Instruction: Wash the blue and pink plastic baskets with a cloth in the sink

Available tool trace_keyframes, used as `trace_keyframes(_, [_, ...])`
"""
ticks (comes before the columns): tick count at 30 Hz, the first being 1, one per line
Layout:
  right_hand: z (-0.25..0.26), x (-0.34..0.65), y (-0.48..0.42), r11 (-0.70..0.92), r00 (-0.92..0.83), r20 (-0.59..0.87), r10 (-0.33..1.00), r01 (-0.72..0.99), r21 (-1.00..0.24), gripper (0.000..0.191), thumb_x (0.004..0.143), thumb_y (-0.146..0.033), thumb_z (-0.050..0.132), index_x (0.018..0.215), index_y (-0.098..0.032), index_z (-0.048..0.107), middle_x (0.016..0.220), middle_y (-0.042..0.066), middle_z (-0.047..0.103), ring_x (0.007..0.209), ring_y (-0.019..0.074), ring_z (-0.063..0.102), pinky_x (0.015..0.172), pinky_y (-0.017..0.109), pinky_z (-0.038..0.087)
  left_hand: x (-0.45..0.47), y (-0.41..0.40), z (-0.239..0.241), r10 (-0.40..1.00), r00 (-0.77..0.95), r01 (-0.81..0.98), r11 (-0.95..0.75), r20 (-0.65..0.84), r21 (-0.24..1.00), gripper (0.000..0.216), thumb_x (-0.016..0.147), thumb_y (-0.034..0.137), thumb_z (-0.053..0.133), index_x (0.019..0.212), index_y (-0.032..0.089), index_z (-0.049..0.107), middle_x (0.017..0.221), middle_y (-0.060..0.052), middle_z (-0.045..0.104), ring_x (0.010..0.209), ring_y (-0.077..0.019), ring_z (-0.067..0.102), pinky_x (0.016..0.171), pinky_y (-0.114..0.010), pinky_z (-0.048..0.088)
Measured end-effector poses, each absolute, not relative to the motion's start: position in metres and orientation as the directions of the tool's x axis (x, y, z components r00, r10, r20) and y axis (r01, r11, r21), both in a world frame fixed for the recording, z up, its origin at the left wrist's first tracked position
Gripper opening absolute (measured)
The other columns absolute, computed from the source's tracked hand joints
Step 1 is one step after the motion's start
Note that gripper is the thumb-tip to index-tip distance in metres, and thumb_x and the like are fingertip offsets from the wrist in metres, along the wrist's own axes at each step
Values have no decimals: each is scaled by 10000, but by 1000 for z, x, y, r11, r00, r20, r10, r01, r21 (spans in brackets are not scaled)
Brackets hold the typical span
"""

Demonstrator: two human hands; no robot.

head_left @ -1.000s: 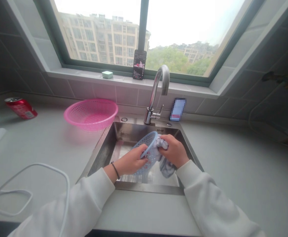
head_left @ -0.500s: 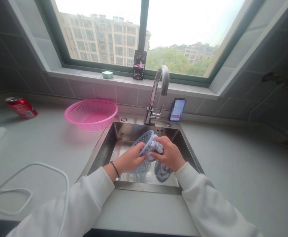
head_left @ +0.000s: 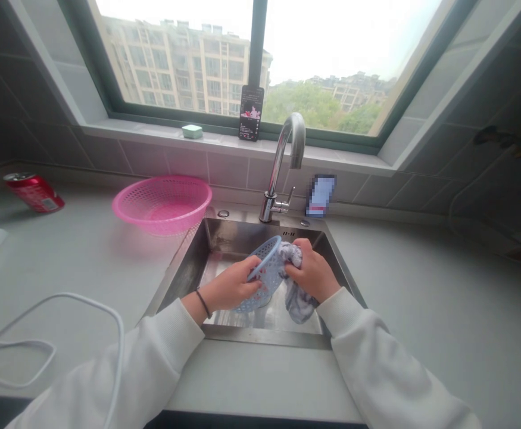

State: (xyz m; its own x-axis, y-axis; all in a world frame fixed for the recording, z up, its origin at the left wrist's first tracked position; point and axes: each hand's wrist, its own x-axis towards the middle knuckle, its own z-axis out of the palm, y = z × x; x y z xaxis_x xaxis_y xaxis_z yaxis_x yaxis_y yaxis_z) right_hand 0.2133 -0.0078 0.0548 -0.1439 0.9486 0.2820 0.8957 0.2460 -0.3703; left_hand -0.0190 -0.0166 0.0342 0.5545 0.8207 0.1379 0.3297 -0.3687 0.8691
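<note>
Over the steel sink my left hand grips the rim of a small light-blue perforated basket, tilted on its side. Its fingers are closed on the edge. My right hand is closed on a bunched grey-and-white cloth and presses it against the basket. The cloth's loose end hangs down into the sink. Both hands are close together, just below the curved chrome tap.
A pink perforated basket sits on the counter left of the sink. A red can lies at the far left. A white cable loops over the near-left counter. A phone and a small green block stand on the window sill.
The cloth hand has shifted along the blue basket, first left, then back right and up, and the basket has tilted slightly. Both grips are unchanged.
</note>
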Motion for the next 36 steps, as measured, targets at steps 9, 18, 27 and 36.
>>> trace_keyframes(9, [59, 212, -10, 327, -242, 241, 940, 841, -431, 249, 742, -300, 576, 974, -236, 513, 773, 3, 630, 664, 204, 594, 630, 277, 370, -19, -17, 34, 831, 542, 369, -368, 124, 853, 102, 799, 181, 551, 892, 197, 511, 804, 27, 542, 738, -157, 523, 674, -274, 390])
trace_keyframes(18, [69, 200, -27, 462, -433, 166, 886, 793, -397, 259, 703, -275, 633, 940, -242, 535, 748, -21, 632, 637, 174, 569, 602, 255, 326, -19, -16, 33, 834, 539, 401, -379, 120, 834, 113, 807, 195, 552, 917, 197, 522, 833, 12, 579, 759, -171, 537, 690, -288, 400])
trace_keyframes(27, [70, 213, -12, 346, -293, 237, 926, 909, -230, 226, 744, -259, 659, 949, -242, 567, 799, 6, 677, 670, 197, 615, 605, 269, 327, -18, -18, 37, 816, 565, 354, -369, 118, 859, 120, 809, 219, 571, 918, 199, 523, 837, 23, 570, 763, -161, 543, 686, -271, 413])
trace_keyframes(36, [67, 217, -11, 396, -327, 272, 905, 883, -252, 267, 764, -236, 658, 1031, -247, 653, 986, 30, 739, 808, 219, 679, 696, 290, 434, -18, -14, 32, 823, 554, 323, -353, 127, 878, 237, 914, 323, 536, 1096, 179, 589, 988, -52, 678, 890, -219, 629, 793, -323, 481])
